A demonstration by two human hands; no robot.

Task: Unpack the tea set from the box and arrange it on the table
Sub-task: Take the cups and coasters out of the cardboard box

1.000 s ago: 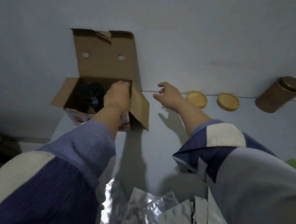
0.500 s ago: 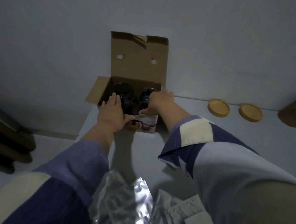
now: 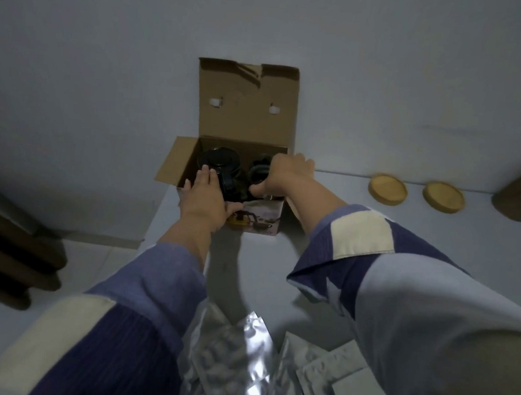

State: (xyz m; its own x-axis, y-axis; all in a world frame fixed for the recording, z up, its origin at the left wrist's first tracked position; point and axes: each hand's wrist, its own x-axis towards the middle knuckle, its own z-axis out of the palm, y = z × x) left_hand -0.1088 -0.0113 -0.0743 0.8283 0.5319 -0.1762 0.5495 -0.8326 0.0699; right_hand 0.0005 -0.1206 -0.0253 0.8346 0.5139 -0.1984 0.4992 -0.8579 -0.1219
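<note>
An open cardboard box (image 3: pixel 247 105) stands at the table's far left corner against the wall, its lid flap upright. Inside sit a dark glass teapot (image 3: pixel 218 160) on the left and a dark glass piece (image 3: pixel 259 170) on the right. My left hand (image 3: pixel 203 197) lies over the box's front rim, fingers straight and pointing in towards the teapot, thumb spread on the printed front face. My right hand (image 3: pixel 285 176) reaches into the right half, and its fingers and thumb curl round the dark glass piece, hiding most of it.
Two round wooden coasters (image 3: pixel 388 188) (image 3: pixel 443 197) lie along the wall to the right, and a brown cylindrical canister (image 3: pixel 518 198) lies beyond them. Silver foil bags (image 3: pixel 231 348) lie near me. The table's left edge (image 3: pixel 157 218) runs just beside the box, with dark furniture (image 3: pixel 9 243) below.
My left hand came out of the box and settled on its front rim. My right hand left the table beside the coasters and reached into the box's right half.
</note>
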